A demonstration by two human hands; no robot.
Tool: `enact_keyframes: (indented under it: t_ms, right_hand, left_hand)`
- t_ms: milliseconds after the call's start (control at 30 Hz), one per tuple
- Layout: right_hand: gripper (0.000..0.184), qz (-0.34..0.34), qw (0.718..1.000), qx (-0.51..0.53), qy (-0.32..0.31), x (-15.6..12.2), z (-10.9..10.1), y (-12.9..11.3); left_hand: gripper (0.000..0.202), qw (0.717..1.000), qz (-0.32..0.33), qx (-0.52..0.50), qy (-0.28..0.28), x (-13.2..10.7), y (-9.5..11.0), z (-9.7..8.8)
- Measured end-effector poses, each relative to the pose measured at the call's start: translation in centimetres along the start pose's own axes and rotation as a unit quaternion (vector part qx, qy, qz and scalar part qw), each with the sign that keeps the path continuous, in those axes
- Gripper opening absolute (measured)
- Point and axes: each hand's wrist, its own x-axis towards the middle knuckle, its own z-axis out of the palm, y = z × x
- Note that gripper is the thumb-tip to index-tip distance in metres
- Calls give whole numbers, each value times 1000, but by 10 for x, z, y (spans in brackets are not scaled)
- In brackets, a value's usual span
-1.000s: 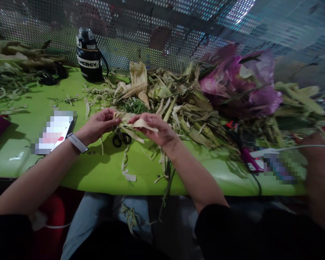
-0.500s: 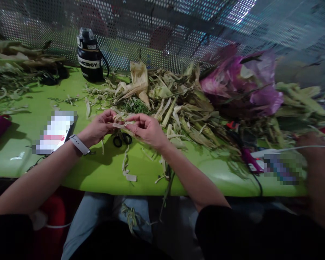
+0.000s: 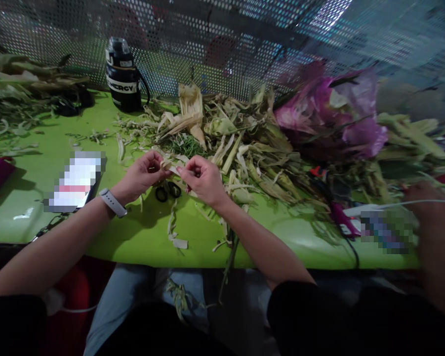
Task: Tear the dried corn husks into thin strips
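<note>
My left hand [image 3: 142, 173], with a grey watch on the wrist, and my right hand [image 3: 202, 179] meet over the green table [image 3: 133, 232]. Both are closed in a pinch on a pale dried leaf strip [image 3: 169, 166] that spans the small gap between them. Black scissors [image 3: 166, 191] lie on the table just below my hands. A heap of dried husks and leaves [image 3: 244, 148] spreads behind and to the right of my right hand.
A black bottle [image 3: 123, 74] stands at the back by the perforated metal screen. A phone [image 3: 76, 182] lies left of my left wrist. Purple wrapping [image 3: 333, 113] tops the pile at right. Another person's arm [image 3: 435, 237] rests at the far right. Leaf scraps [image 3: 174, 227] litter the front edge.
My right hand has drawn left and curled in toward my left hand. The long strip that lay over my right fingers is now gathered into a short piece between both pinches.
</note>
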Motion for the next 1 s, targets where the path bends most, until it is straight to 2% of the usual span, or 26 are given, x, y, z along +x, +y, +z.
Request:
enact_keyframes:
  t_ms: [233,500,600,767,1000]
  right_hand:
    - [31,-19,999,-46,-14,3,-2,3]
    - [28,-67,991,-117,9,0,-1,-1]
    - [26,-99,981,-165,7,0,-2,-3]
    - [23,-123,967,-219,40,-1,-1,-3]
    - [20,-216,922,-322,2,0,-7,0]
  left_hand:
    - [46,1000,2,29,5,-1,-2,-1]
    - [42,998,-4,57,-15,-2,-1,0]
    - [42,998,-5,54,-13,-2,-1,-1]
    - [42,998,1,61,-23,-2,0,-1]
    - [45,997,2,70,-27,-1,1,-3]
